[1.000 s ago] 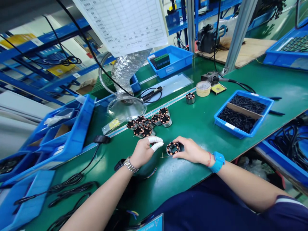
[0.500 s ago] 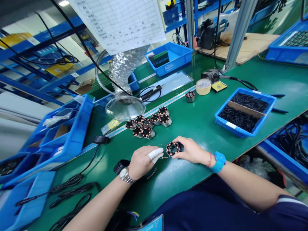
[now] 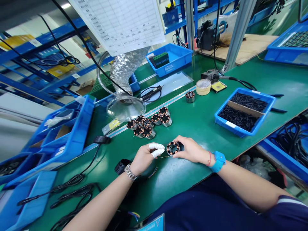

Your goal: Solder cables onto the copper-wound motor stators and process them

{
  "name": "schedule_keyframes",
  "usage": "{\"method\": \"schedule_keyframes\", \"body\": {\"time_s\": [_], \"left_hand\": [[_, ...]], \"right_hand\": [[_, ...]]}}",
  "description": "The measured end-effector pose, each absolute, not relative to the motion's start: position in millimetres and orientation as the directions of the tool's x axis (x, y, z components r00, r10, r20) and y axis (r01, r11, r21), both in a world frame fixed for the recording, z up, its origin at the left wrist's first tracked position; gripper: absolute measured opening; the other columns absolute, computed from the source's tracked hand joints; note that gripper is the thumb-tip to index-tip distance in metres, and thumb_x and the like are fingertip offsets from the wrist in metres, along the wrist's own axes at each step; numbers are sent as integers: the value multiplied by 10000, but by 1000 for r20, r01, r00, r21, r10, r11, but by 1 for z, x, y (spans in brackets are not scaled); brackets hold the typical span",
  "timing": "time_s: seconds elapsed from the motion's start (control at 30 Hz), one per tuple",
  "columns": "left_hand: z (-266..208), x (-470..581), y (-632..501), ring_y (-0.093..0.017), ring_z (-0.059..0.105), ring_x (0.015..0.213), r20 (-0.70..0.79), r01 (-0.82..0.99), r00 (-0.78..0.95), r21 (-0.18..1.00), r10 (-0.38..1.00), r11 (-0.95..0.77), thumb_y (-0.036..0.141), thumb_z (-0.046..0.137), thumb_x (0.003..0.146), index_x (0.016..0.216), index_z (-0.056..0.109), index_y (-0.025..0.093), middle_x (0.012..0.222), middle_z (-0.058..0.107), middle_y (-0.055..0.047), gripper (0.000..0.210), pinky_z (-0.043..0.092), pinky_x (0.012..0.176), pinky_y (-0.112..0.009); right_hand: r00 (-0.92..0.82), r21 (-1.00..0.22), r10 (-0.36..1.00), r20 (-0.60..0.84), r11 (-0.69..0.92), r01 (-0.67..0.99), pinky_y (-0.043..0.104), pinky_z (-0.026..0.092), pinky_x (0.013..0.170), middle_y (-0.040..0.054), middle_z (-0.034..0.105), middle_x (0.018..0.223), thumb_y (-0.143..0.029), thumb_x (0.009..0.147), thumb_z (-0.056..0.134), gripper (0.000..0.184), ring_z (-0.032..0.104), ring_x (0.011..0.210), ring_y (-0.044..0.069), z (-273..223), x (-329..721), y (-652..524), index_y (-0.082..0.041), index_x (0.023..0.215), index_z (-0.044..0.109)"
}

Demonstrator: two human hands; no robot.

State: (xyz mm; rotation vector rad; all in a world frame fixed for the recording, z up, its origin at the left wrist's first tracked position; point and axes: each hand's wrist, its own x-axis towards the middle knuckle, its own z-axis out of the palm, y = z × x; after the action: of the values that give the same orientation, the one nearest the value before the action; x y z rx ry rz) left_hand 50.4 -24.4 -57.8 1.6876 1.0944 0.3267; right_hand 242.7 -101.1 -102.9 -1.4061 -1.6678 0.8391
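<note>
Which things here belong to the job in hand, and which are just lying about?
In the job, it seems:
round silver metal core with copper windings, in the right hand
similar cores grouped beyond it

Probably lying about:
round cream tape roll
rectangular blue plastic tray with dark green block

A single head-worn camera gave the view, looking forward and down from above the navy shirt [image 3: 207,205], which filled the lower edge. The forearms [image 3: 101,199] ran in from below, bringing the left hand [image 3: 143,158] and right hand [image 3: 191,150] near the middle at arm's reach. The wide view took in the green workbench [image 3: 194,123] slantwise, its front edge climbing to the right, and reached the blue shelving [image 3: 14,55] at upper left. A printed sheet [image 3: 125,27] hung across the top, cut by the frame's upper edge.
</note>
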Motion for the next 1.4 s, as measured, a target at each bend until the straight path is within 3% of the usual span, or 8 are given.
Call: {"method": "schedule_keyframes", "body": {"time_s": [0.2,0.4,0.7,0.93,1.03,1.2,1.3,1.4], "left_hand": [[-58,53,-27,-99,496,528,-309,421,523,904,795,75,340,671,664,683,608,142,586,572,4,208,431,517,-228],[-56,49,-18,-134,556,638,-249,454,513,891,822,-14,335,704,627,758,646,145,721,633,-31,238,465,619,-259],[-67,44,-21,-124,561,672,94,278,543,917,835,-284,230,695,650,694,620,168,738,599,-8,107,464,667,-259],[-59,34,-17,-153,606,714,-269,412,483,910,833,55,319,661,678,984,594,163,931,656,-68,350,489,679,-293],[-57,34,-22,-195,622,784,-403,556,510,829,760,66,334,693,625,875,636,145,868,683,-72,319,491,757,-334],[-51,46,-33,-190,627,759,-172,607,597,735,784,-301,351,623,696,764,660,170,811,689,-51,197,496,727,-314],[-48,49,-38,-174,605,704,86,538,747,503,659,-676,290,548,773,783,658,180,762,671,-51,156,477,665,-301],[-44,47,-40,-182,591,699,174,462,835,291,521,-838,248,502,806,826,659,184,745,662,-54,171,464,656,-316]], "right_hand": [[-66,-861,987,149,162,483,271,406,679,41,609,887,-361,631,717,425,559,793,169,-101,240,-102,-183,967,528],[-62,-856,989,134,147,496,258,402,664,28,600,869,-362,629,719,424,551,771,154,-101,240,-102,-182,958,522],[-41,-822,993,108,113,558,260,396,652,32,585,856,-355,658,702,389,543,760,156,-93,235,-105,-167,934,503],[16,-738,988,154,104,667,284,404,675,53,554,871,-392,689,668,394,521,784,169,-97,224,-109,-154,932,469],[13,-725,987,159,107,680,284,404,671,51,551,872,-397,686,670,401,520,779,168,-99,224,-108,-157,932,464],[7,-687,985,174,116,717,281,393,654,48,543,866,-418,694,658,403,514,767,166,-99,224,-108,-161,925,450],[14,-632,984,177,103,768,283,376,628,47,541,847,-450,695,646,398,511,746,171,-96,222,-108,-166,888,445],[23,-584,983,182,89,807,282,350,591,40,541,825,-465,695,640,393,510,715,174,-94,220,-107,-171,864,441]]}}
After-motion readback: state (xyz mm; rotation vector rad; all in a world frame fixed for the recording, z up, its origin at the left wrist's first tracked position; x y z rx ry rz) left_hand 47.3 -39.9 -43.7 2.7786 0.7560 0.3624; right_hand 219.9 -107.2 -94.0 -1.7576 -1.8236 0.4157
